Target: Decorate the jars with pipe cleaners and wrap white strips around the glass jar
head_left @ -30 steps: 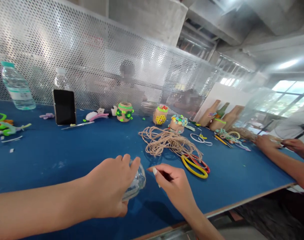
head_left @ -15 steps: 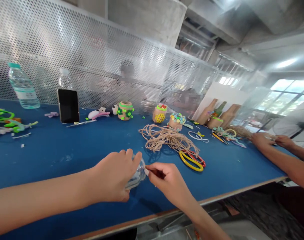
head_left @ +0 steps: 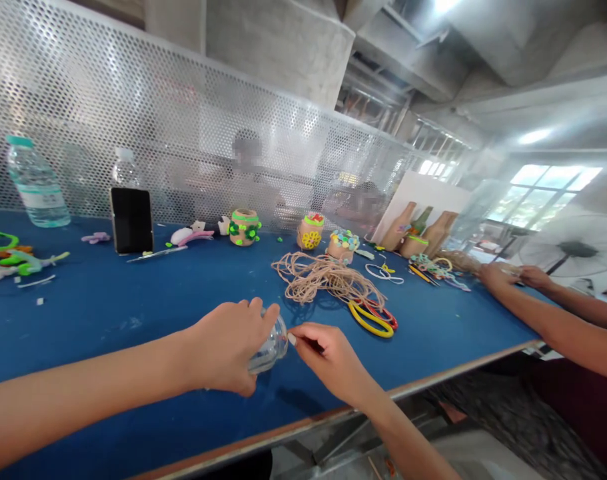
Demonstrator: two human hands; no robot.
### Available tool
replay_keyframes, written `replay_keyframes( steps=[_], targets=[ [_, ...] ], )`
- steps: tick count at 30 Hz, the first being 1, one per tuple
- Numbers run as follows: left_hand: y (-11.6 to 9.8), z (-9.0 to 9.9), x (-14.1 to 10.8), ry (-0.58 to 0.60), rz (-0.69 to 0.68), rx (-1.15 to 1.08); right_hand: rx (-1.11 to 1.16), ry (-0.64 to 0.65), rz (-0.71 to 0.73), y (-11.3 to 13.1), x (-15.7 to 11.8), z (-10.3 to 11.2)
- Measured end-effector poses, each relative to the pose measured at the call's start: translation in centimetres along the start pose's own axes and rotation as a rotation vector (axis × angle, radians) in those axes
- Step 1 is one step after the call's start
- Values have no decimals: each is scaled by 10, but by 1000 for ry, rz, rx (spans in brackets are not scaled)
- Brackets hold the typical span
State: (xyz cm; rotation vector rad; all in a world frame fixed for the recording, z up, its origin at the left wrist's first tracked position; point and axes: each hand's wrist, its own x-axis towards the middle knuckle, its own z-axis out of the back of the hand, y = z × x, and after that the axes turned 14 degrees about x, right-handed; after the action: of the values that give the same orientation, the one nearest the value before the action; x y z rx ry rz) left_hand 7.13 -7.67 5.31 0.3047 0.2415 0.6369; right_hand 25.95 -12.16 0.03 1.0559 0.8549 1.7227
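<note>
My left hand is wrapped over a clear glass jar, which lies tilted on its side with its mouth toward the right. At the jar's rim, my right hand has thumb and forefinger pinched together; whatever sits between them is too small to make out. Beyond the hands a loose heap of brown twine is spread on the blue table. Scissors with yellow and red handles lie partly under the twine.
Along the perforated metal screen stand a water bottle, a phone and decorated jars, one with green trim. Pipe cleaners lie at left. Twine-wrapped bottles stand at right, near another person's hands.
The view has shifted slightly, so the background sits a little further left. Both hands stay at the jar in nearly the same pose.
</note>
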Motion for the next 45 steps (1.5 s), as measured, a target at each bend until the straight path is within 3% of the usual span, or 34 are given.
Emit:
replay_keyframes(
  steps=[3, 5, 15, 23, 27, 32, 35, 40, 45],
  targets=[
    [4, -2, 0, -7, -12, -18, 218, 13, -103, -8, 2, -1],
    [7, -2, 1, -2, -26, -41, 269, 5, -72, -10, 6, -2],
    [13, 2, 2, 24, -26, -73, 176, -192, 5, -7, 16, -16],
    [1, -2, 0, -20, -7, 10, 124, -216, 58, -8, 10, -19],
    [-7, -5, -3, -56, 13, 62, 159, -174, 17, -7, 11, -26],
    [-10, -6, -4, -87, 24, 100, -146, -326, 186, -10, 6, -41],
    [-9, -5, -5, -98, 1, 105, -324, -329, 296, -11, 4, -40],
    [-6, -1, -5, -68, -34, 80, -35, -201, 177, -11, 2, -30],
    [-4, -1, -6, -72, -46, 78, 208, -179, 33, -11, 2, -32]
  ],
)
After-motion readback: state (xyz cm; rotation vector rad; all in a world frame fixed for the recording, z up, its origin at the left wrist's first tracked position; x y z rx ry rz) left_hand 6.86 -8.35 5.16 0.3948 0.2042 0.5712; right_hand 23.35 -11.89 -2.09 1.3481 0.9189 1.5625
